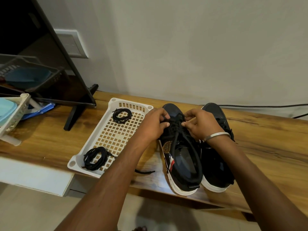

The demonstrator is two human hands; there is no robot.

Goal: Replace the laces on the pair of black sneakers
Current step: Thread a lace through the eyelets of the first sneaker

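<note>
Two black low-top sneakers with white soles stand side by side on the wooden table, toes toward its far edge, heels at the near edge. I work on the left sneaker [179, 152]: my left hand [154, 125] and my right hand [202, 125] each pinch a strand of its black lace [176, 129] at the eyelets close to the toe, so each grip is closed on lace, not on the shoe. The lace runs in long loose strands back over the tongue toward the heel. The right sneaker [216, 157] stands untouched and touching the first; whether its lace is in I cannot tell.

I judge the task barely under way: no eyelet row looks finished, and I cannot say if this lace is going out or in. Two coiled black laces [122, 115] [95, 158] lie in the white perforated plastic tray [115, 134] just left of the shoes, one at each end.

A gold emblem and a red-white-blue mark show on the left sneaker's side; no writing is legible.
</note>
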